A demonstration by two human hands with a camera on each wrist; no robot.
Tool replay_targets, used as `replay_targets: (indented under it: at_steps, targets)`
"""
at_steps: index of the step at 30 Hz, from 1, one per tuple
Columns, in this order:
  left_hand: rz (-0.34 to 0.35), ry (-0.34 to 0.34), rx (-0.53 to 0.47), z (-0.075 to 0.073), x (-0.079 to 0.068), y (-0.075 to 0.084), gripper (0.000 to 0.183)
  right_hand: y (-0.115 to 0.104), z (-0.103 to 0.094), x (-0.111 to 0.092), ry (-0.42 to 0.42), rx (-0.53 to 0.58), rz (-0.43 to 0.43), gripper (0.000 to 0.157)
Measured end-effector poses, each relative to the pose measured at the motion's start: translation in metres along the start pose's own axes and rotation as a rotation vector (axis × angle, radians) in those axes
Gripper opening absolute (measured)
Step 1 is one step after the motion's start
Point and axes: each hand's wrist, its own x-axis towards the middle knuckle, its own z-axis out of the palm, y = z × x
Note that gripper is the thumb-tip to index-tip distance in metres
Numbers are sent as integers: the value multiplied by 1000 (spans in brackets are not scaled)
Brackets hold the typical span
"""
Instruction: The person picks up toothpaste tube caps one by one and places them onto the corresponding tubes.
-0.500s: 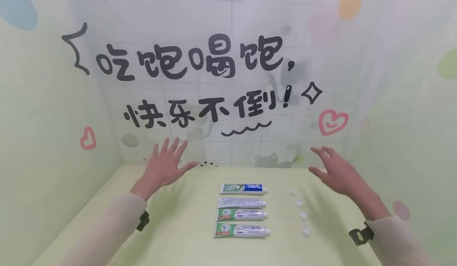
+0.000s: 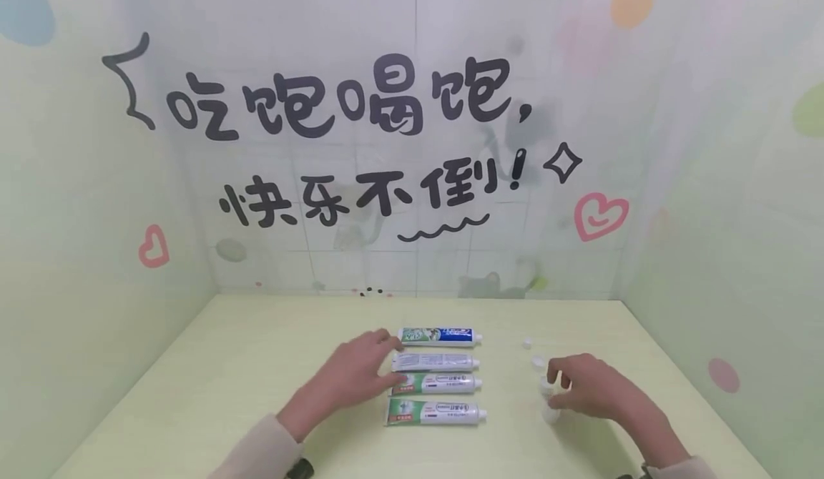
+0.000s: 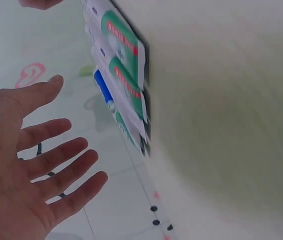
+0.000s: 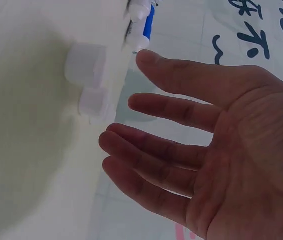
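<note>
Several toothpaste tubes lie in a column on the table, bare nozzles pointing right. The farthest tube (image 2: 444,336) is blue and green; behind the nearest green-and-white tube (image 2: 444,413) are another green-and-white tube (image 2: 444,384) and a mostly white tube (image 2: 438,362). My left hand (image 2: 354,370) hovers at their left ends, holding nothing, its fingers spread in the left wrist view. To their right, a row of white caps includes a far cap (image 2: 527,343) and a near cap (image 2: 550,415). My right hand (image 2: 589,386), loosely bent and holding nothing, partly covers the nearer caps.
The pale table (image 2: 270,329) meets a back wall (image 2: 322,272) printed with large black characters. Side walls (image 2: 96,322) with coloured dots and hearts close in the left and right.
Both hands have come down from near the back wall. The left hand moved right to the tubes' left ends; the right hand moved nearer, beside the caps. Tubes and caps stay in place.
</note>
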Motion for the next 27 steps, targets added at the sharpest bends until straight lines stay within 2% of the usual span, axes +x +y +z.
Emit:
replay_targets:
  at_steps: [3,7,12,16,19,23,27]
  targets:
    - [69,-55,-36,10,0,16,42,0,9,-1,-34,26,14,30]
    - [131,-92,-60,23,3,32,34,1,19,1,-49,28,-4,28]
    - [187,-118,-26,37,8,47,31,1,25,4,-58,24,-45,21]
    - [227,-112,17,43,10,56,30,-1,25,5,-61,12,-83,21]
    - [232,-100,43,44,13,60,29,-3,22,7,-58,-5,-126,18]
    - [210,-128,43,43,15,63,27,-7,19,10,-66,10,-173,15]
    - [191,-164,42,41,17,67,25,-12,16,12,-66,54,-197,25]
